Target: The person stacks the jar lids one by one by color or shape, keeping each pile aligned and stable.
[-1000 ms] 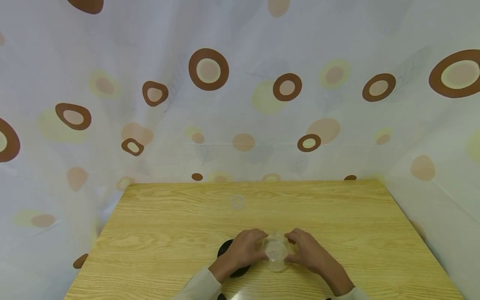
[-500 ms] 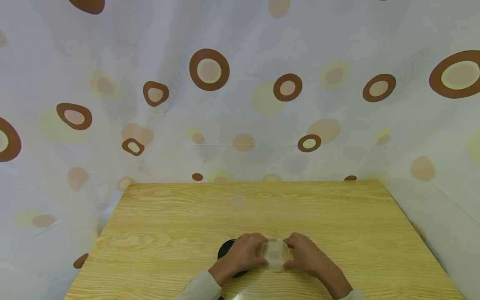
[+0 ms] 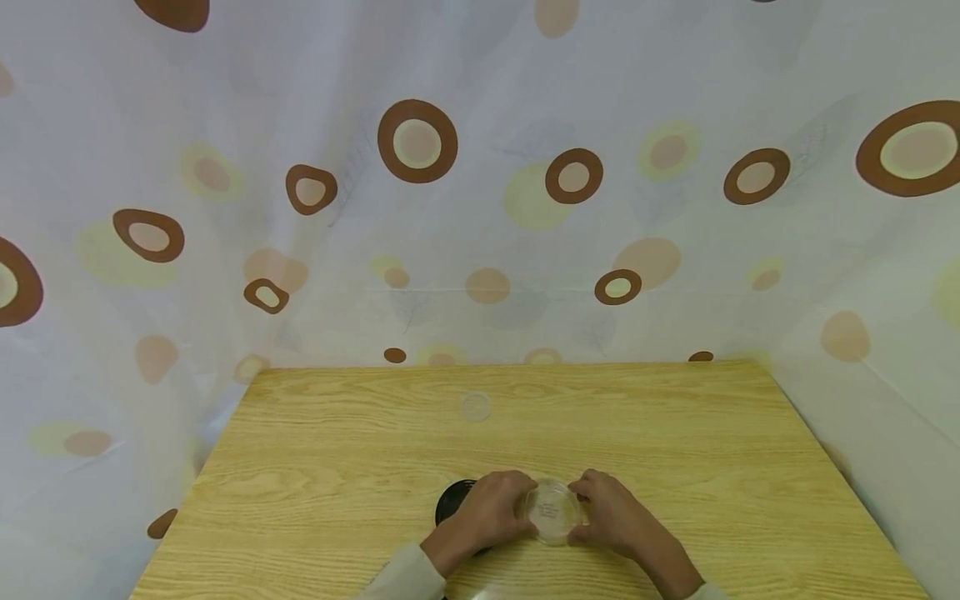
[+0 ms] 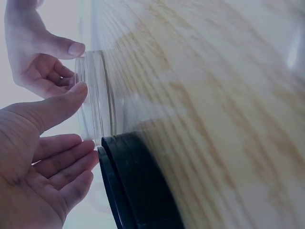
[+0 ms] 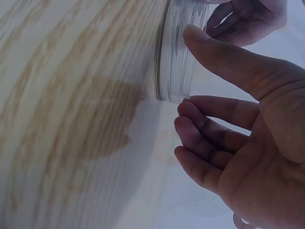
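Note:
Between both hands sits a shallow clear round dish (image 3: 552, 512) with faint printed text on top. In the left wrist view, the dish (image 4: 96, 95) shows stacked clear rims close to the wood. My left hand (image 3: 491, 510) holds its left side, thumb on the near rim and fingertips at the far edge. From the right, my right hand (image 3: 613, 515) holds the opposite side the same way. Under the left forearm lies a black round shallow piece (image 3: 453, 501), partly hidden; in the left wrist view this black piece (image 4: 138, 181) stands close beside the fingers.
A thin clear disc (image 3: 476, 407) lies farther back on the wood-grain table (image 3: 675, 433). A patterned pale sheet (image 3: 480, 208) rises behind the table and along both sides.
One second ago a clear round piece sat offset toward the back of the dish; now the outlines nearly coincide. Both hands have shifted slightly toward the near edge.

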A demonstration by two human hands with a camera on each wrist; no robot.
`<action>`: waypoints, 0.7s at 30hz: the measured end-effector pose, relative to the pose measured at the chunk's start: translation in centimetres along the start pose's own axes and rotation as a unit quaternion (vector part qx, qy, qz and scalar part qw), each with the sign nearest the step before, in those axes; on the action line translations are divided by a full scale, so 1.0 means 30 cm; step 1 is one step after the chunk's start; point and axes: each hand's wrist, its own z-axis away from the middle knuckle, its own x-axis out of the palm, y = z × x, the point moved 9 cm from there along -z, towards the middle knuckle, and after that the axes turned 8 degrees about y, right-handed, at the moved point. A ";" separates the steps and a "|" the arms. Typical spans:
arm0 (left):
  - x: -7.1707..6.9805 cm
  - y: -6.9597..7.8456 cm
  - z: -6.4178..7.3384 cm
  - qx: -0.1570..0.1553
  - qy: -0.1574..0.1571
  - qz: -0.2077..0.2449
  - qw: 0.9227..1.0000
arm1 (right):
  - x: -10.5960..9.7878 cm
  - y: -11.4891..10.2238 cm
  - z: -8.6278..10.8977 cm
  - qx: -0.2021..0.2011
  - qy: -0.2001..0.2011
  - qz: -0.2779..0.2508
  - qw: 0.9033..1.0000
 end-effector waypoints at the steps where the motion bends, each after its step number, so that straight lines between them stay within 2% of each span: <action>1: 0.000 0.000 0.001 -0.003 -0.001 0.000 1.000 | 0.001 0.001 0.000 0.002 0.000 0.000 1.000; 5: -0.003 0.000 -0.001 -0.007 0.001 -0.004 1.000 | 0.002 0.002 0.002 0.009 0.001 0.001 1.000; 11: -0.014 -0.001 -0.003 0.005 0.009 -0.017 1.000 | -0.009 -0.003 0.005 0.001 0.012 0.011 1.000; 15: -0.024 -0.017 0.004 -0.005 0.007 -0.019 1.000 | -0.019 -0.010 0.004 -0.015 0.022 0.025 0.999; 21: -0.045 -0.037 0.008 -0.030 0.007 -0.005 1.000 | -0.029 -0.013 -0.006 -0.017 0.030 0.024 0.999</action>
